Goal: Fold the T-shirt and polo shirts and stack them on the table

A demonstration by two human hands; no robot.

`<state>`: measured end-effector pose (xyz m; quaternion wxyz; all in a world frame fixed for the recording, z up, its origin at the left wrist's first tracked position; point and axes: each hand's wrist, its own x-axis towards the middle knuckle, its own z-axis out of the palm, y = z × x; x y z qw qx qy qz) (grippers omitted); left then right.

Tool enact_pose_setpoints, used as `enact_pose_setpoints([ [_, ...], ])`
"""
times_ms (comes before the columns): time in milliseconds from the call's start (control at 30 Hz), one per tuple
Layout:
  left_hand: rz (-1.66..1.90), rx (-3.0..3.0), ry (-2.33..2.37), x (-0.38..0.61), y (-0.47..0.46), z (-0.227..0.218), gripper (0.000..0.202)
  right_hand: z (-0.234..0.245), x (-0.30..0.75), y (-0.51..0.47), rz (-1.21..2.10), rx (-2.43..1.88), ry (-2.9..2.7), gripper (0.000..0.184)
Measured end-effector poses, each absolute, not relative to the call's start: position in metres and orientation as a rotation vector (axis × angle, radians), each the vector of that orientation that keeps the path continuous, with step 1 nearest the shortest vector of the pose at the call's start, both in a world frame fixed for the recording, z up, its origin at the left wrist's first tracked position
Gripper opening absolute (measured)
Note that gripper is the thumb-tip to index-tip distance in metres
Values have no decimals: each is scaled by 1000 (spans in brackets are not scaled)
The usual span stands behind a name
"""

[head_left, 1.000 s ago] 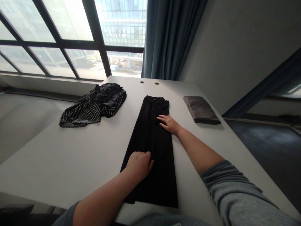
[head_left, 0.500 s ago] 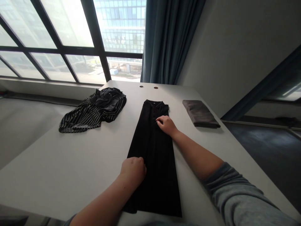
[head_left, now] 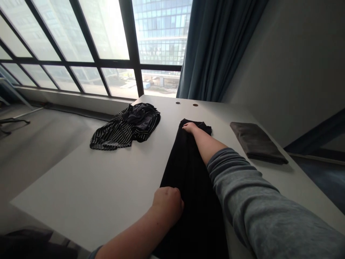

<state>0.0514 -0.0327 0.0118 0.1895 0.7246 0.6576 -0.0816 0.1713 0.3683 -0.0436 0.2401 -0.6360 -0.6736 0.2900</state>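
A black collared shirt (head_left: 201, 180) lies in a long narrow strip on the white table (head_left: 129, 180) in front of me. My left hand (head_left: 169, 203) is closed in a fist at its left edge, about midway down, with fabric in the grip. Up at the collar end, my right hand (head_left: 189, 127) has its fingers pinched on the shirt's far left corner. My right forearm crosses over the shirt and hides part of the collar and the right side. The near end runs out of view at the bottom.
A crumpled black-and-white striped garment (head_left: 128, 127) lies to the left. On the right is a folded dark grey cloth (head_left: 258, 142). Two round cable holes sit near the table's far edge, before a window and a blue curtain (head_left: 215, 50).
My right hand has moved from the middle of the shirt's upper part up to its left collar corner. My left hand keeps its grip. The view has shifted left.
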Motion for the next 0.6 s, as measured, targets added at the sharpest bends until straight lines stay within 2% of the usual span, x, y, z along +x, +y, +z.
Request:
enact_pose_setpoints([
  [300, -41, 1958, 2008, 46, -28, 19, 30, -42, 132, 391, 853, -1624, -1821, 43],
  [600, -163, 2186, 1727, 61, -32, 13, 29, -46, 150, 401, 703, -1717, -1959, 56],
])
